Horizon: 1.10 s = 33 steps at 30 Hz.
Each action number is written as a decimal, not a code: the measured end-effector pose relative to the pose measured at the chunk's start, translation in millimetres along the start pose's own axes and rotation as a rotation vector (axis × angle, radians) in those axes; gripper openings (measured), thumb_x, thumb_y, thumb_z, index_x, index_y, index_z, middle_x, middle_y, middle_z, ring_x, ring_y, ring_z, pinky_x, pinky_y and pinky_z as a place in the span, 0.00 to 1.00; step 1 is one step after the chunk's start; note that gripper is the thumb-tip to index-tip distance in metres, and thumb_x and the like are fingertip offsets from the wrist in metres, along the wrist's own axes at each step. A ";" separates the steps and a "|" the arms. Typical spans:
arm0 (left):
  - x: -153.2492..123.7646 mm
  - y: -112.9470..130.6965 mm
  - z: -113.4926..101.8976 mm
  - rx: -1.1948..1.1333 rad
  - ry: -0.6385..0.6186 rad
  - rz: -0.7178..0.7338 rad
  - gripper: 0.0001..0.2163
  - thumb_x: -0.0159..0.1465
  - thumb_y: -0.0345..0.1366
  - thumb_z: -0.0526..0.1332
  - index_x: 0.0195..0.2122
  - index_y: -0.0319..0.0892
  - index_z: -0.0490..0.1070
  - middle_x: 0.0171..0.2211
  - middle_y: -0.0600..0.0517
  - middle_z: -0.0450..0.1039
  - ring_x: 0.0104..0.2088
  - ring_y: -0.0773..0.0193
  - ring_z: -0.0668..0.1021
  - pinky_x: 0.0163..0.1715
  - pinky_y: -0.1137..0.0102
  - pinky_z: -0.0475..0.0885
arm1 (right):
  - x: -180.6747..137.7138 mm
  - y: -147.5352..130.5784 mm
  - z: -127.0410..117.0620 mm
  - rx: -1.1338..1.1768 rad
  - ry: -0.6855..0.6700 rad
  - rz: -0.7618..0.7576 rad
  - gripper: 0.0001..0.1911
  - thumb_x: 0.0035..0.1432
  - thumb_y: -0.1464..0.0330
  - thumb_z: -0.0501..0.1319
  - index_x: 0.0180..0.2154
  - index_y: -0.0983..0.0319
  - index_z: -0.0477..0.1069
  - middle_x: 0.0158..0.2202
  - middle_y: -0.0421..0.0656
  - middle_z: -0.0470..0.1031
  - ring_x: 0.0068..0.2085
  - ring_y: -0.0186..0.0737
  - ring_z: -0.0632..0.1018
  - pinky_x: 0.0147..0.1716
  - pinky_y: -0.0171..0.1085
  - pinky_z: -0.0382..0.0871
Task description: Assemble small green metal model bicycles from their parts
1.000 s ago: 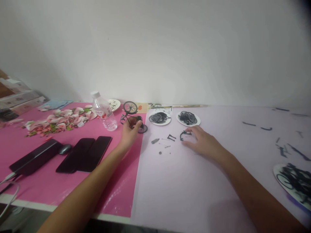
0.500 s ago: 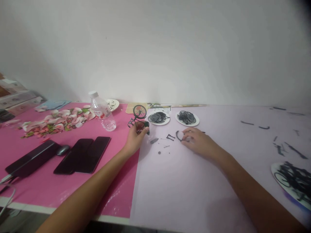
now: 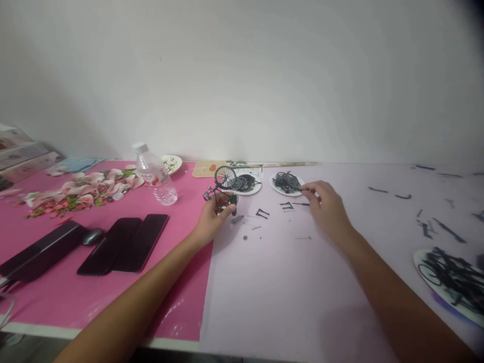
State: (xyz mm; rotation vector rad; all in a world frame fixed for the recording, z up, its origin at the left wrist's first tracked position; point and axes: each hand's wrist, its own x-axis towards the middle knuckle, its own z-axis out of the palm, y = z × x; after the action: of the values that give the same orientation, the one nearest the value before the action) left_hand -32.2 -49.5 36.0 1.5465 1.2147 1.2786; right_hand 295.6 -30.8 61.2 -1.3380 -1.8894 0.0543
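Here, the left hand (image 3: 209,222) has its fingers and thumb curled around a small dark model bicycle (image 3: 225,180), which sits right at the fingertips with one spoked wheel rising beyond them, overlapping the edge of the left plate (image 3: 256,189) in view. The right hand (image 3: 327,204) is well apart from the bicycle, thumb and forefinger drawn nearly together at the rim of the right plate (image 3: 275,189), which bears a heap of dark parts (image 3: 287,182); whether it grips one, I cannot tell. Two forked pieces (image 3: 262,214) lie on the surface (image 3: 264,292) between the hands.
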 end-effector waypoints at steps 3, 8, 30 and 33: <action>0.7 -1.5 0.1 0.012 0.019 0.001 0.17 0.64 0.44 0.68 0.50 0.42 0.74 0.46 0.46 0.78 0.43 0.58 0.80 0.43 0.64 0.73 | 4.4 5.3 -8.8 -0.021 0.075 0.049 0.13 0.72 0.61 0.52 0.45 0.54 0.75 0.46 0.48 0.79 0.50 0.53 0.77 0.47 0.50 0.72; 2.8 -9.9 -0.2 -0.005 0.029 -0.004 0.17 0.63 0.45 0.68 0.48 0.41 0.74 0.42 0.46 0.78 0.41 0.58 0.80 0.41 0.65 0.73 | 9.1 13.6 -23.9 -0.069 0.095 0.180 0.16 0.72 0.61 0.50 0.48 0.54 0.75 0.50 0.50 0.79 0.55 0.55 0.76 0.52 0.52 0.71; 8.1 -8.3 -9.2 0.037 0.074 -0.022 0.17 0.63 0.46 0.68 0.48 0.40 0.75 0.44 0.45 0.78 0.41 0.58 0.79 0.43 0.64 0.73 | 4.8 64.7 -14.2 -0.044 -0.408 0.085 0.13 0.64 0.62 0.58 0.35 0.54 0.82 0.46 0.45 0.78 0.54 0.53 0.71 0.59 0.53 0.64; 12.6 -4.8 -14.7 0.038 0.122 -0.034 0.18 0.63 0.47 0.68 0.47 0.40 0.75 0.43 0.45 0.78 0.41 0.59 0.79 0.42 0.65 0.73 | 5.0 68.7 -15.8 -0.066 -0.463 0.140 0.11 0.62 0.60 0.61 0.39 0.53 0.82 0.49 0.45 0.77 0.56 0.54 0.71 0.58 0.52 0.65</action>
State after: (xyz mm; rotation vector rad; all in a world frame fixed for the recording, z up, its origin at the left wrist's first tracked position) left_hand -47.1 -36.3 37.3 1.4865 1.3435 1.3511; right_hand 358.0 -2.7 43.4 -1.6043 -2.1840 0.4064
